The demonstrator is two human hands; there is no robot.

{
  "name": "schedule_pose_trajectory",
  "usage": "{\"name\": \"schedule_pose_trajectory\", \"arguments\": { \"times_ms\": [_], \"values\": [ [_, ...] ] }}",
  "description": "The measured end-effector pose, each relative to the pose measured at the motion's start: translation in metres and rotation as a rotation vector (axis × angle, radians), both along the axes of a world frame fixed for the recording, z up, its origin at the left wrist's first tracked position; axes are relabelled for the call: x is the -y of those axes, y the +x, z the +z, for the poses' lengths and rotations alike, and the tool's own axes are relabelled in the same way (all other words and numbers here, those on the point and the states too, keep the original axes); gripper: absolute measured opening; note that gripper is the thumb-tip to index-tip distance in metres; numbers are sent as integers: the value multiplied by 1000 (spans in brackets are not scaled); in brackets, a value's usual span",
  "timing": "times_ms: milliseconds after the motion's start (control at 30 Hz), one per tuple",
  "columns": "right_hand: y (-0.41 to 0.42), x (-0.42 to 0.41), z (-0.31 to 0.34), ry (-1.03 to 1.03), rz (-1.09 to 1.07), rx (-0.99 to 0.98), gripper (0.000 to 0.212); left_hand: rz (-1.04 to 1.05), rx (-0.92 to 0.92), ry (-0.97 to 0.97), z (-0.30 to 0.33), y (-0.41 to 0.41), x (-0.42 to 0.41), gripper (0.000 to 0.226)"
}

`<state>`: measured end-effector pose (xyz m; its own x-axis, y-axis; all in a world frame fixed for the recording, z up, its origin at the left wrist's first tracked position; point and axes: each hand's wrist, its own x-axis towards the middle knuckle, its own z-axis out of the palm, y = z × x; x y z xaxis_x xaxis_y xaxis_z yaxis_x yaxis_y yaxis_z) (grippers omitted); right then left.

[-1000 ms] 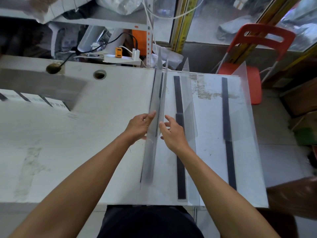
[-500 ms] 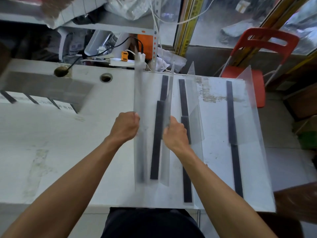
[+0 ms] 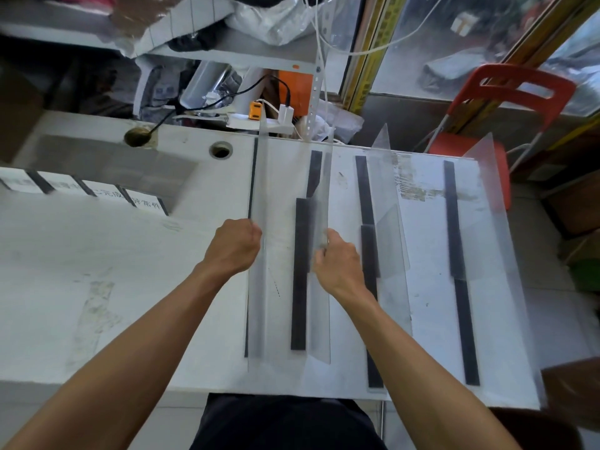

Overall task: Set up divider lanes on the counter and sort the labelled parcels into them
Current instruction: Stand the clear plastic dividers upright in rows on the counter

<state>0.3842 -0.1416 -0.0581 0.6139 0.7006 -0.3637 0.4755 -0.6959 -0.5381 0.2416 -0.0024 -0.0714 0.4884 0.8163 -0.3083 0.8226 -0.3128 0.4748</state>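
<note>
A white counter (image 3: 113, 271) fills most of the frame. Four clear dividers stand on it from centre to right, each with a dark strip at its base. The left hand (image 3: 235, 246) is curled round the leftmost divider (image 3: 259, 196); the right hand (image 3: 341, 258) grips the next divider (image 3: 321, 203). A row of paper labels (image 3: 97, 194) lies at the left edge

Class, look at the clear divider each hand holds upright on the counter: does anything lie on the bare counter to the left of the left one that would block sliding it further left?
Nothing visible does. Left of the left divider, held by the left hand, the counter is bare; the labelled strips lie farther back.
</note>
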Motion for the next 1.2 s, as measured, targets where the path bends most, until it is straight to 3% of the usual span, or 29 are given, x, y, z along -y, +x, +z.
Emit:
{"name": "schedule_pose_trajectory", "arguments": {
  "times_ms": [267,433,633,933,1033,1200],
  "values": [
    [-11,-18,0,7,-78,86,36,-25,-71,6,6,-16,-6,30],
    [-3,-25,1,-125,-64,63,52,-60,-89,-6,8,-21,-9,27],
    [-3,-30,-4,-144,-80,125,38,-44,-49,-27,7,-19,-5,29],
    [7,-28,3,-204,-8,135,36,-30,-18,-46,4,-16,-4,42],
    [16,-23,1,-188,-21,141,53,-36,-27,-58,6,-14,-2,43],
    [62,-2,2,38,-185,520,47,-18,-87,-93,13,-9,-2,28]
  ]
}}
